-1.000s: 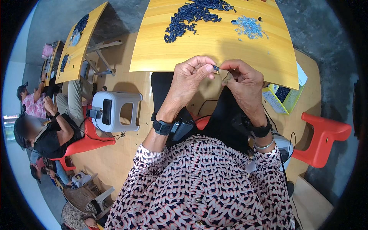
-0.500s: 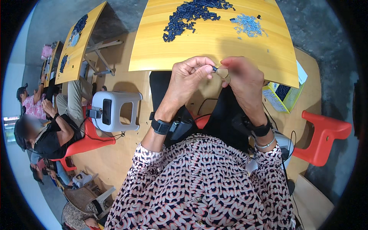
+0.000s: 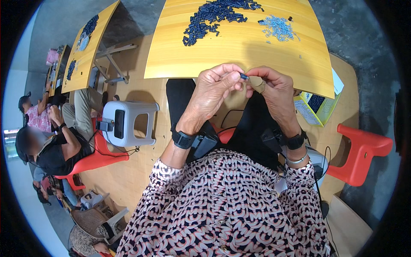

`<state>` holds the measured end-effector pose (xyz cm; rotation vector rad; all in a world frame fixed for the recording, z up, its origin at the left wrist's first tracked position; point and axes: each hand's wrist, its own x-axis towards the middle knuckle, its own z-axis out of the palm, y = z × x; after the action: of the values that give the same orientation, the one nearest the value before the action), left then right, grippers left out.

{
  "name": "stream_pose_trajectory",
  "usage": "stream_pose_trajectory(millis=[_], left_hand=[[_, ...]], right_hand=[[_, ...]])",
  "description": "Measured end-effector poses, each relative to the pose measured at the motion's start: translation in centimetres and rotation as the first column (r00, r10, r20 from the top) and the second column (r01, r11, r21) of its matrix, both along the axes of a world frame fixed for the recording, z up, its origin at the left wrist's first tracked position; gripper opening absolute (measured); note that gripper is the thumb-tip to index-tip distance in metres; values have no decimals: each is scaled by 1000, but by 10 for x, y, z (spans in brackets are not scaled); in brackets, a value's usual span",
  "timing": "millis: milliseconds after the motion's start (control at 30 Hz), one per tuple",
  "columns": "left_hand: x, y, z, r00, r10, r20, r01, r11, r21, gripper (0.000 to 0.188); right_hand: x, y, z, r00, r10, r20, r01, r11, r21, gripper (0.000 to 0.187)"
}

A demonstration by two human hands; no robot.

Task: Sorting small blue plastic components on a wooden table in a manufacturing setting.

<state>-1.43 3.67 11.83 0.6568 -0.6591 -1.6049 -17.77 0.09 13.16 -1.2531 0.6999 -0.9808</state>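
My left hand (image 3: 217, 89) pinches a small dark blue cylindrical piece (image 3: 244, 76) between thumb and fingertips, just past the near edge of the yellow wooden table (image 3: 205, 64). Close against its right end are the fingertips of my right hand (image 3: 274, 88), drawn together. A tan wrap (image 3: 257, 84) covers the right thumb. Whatever the right fingertips hold is too small to make out. Farther back on the table lies a large heap of dark blue cylindrical pieces (image 3: 205, 21), with a smaller heap of pale, clear-looking pieces (image 3: 279, 28) to its right.
A yellow bin (image 3: 316, 118) with dark pieces stands below the table's right corner, near a red stool (image 3: 359, 155). On the left are a grey stool (image 3: 128, 122) carrying a phone-like black device, a seated person (image 3: 60, 150) and another yellow table (image 3: 85, 51).
My right hand has turned, so the wrapped thumb now shows plainly, and its earlier blur is gone. The left hand keeps its pinch on the dark piece, shifted slightly right.
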Motion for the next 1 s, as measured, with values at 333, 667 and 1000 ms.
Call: stream_pose_trajectory(millis=[333,667,1000], left_hand=[[-1,1,2,999,-4,48,4,1000,-11,18],[0,3,8,952,36,305,-20,998,-56,16],[0,1,5,969,-12,248,6,1000,24,14]], right_hand=[[-9,-1,2,995,101,26,-103,990,96,17],[-9,-1,-3,990,99,96,-114,980,162,18],[1,3,-6,996,0,94,-20,976,217,15]])
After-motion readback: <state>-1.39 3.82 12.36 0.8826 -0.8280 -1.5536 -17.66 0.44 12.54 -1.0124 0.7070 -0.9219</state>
